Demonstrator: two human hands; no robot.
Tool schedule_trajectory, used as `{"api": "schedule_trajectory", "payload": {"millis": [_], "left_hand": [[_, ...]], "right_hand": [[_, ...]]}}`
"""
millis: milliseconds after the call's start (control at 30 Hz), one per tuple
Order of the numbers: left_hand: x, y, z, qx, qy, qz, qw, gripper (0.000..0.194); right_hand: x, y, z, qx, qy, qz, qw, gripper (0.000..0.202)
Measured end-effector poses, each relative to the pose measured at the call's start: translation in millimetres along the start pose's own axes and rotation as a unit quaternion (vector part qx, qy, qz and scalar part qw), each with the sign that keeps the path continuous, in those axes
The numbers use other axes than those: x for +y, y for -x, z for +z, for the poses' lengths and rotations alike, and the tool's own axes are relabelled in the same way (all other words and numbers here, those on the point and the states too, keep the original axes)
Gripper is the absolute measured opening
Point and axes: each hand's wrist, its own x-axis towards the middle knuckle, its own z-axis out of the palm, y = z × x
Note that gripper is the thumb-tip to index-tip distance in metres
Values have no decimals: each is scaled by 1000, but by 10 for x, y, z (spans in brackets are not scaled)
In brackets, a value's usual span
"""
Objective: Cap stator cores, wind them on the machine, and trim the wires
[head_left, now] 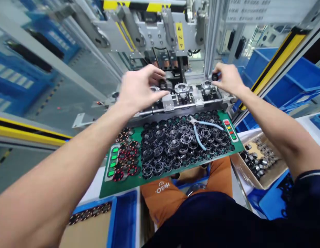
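My left hand is closed around a black ring-shaped stator core, held above the machine's row of fixtures, just left of the middle metal holder. Between the thumb and fingers of my right hand is another black stator core, close to the right-hand metal holder. Below both hands, many black stator cores cover the green work surface. Pliers with light blue handles lie spread on top of them.
Copper-wound stators sit at the left of the green surface beside a green button panel. Another button panel is at the right. A cardboard box holds loose parts. Yellow-edged posts flank the machine.
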Motion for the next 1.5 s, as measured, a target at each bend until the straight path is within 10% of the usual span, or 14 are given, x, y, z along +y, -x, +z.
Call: {"api": "schedule_trajectory", "payload": {"millis": [133,267,767,933,1200,1367,1500], "left_hand": [[-12,-811,553,-63,-55,-16,996,43],[-249,-1143,877,-101,-81,-43,991,42],[-434,-1616,853,-212,-105,-11,972,45],[-474,-1452,890,-213,-116,2,970,53],[-539,-702,1400,-186,-108,38,976,101],[-464,-522,809,-156,-84,64,982,111],[-453,309,-32,-14,-76,52,996,78]], "right_hand": [[105,-490,360,-44,21,22,999,38],[242,-683,548,-93,25,5,995,34],[475,-1300,635,-165,-48,-127,977,30],[631,-1218,708,-166,-58,-133,975,46],[720,-247,1176,-127,34,-98,986,110],[553,-381,813,-149,2,-153,977,86],[-342,-182,462,-83,-77,-220,969,78]]}}
